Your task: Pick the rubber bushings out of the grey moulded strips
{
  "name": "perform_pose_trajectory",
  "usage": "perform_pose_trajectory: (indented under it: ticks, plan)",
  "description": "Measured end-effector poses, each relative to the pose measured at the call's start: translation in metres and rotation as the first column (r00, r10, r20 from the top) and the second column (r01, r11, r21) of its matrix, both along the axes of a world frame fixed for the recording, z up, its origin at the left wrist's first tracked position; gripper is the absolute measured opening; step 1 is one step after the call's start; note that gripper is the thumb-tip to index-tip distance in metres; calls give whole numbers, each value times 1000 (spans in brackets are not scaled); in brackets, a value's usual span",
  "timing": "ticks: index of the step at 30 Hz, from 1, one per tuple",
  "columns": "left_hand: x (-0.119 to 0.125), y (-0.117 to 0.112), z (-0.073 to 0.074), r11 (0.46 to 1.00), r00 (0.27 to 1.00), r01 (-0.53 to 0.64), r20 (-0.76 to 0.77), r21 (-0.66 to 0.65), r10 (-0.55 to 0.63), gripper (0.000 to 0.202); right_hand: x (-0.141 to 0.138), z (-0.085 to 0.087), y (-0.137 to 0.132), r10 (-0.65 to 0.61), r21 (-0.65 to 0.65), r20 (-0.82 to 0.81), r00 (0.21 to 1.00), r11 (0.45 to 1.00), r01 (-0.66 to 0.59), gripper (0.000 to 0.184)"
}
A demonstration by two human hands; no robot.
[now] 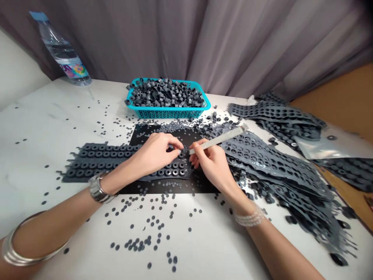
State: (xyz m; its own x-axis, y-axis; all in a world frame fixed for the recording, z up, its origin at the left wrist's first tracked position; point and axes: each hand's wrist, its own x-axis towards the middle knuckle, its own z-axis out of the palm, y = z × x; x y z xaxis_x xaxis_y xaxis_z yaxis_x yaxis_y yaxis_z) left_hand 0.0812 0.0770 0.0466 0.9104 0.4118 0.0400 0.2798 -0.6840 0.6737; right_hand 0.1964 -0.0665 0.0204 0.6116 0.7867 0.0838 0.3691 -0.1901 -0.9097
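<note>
A dark grey rubber sheet with rows of raised rings lies flat, its right end on a black board. My left hand rests over the sheet near its right end, thumb and index finger pinched together. What sits between those fingertips is too small to make out. Just to the right, my right hand is closed around a flat, pale stick-like tool. The tool slants up to the right, and its lower end is by the sheet's upper right corner. The fingertips of both hands are close together.
Behind the board stands a turquoise basket full of black rubber rings. Punched sheets are heaped at right, beside a plastic bag. Small black discs are scattered over the white table. A water bottle stands back left.
</note>
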Motion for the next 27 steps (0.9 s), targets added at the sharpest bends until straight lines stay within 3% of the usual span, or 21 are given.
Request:
perform_pose_trajectory:
  ticks: [3,7,14,21,27]
  plan:
    - [-1,-3,-9,971,989,144,-49,191,-137,31,-1,-3,1,17,-35,82,996,999,-14,29]
    - [-2,-1,-14,942,979,197,-98,270,-177,34,-3,-4,3,15,-59,139,990,998,-6,28]
    - [4,-9,-9,932,977,204,-129,300,-172,21,-4,-3,4,13,-60,173,985,998,-2,26]
    - [6,-7,-14,926,981,188,-108,327,-162,21,-7,-1,6,32,-82,280,960,997,-9,28]
    - [5,-10,-17,945,987,153,4,289,-161,18,-14,0,9,25,-111,382,924,994,19,27]
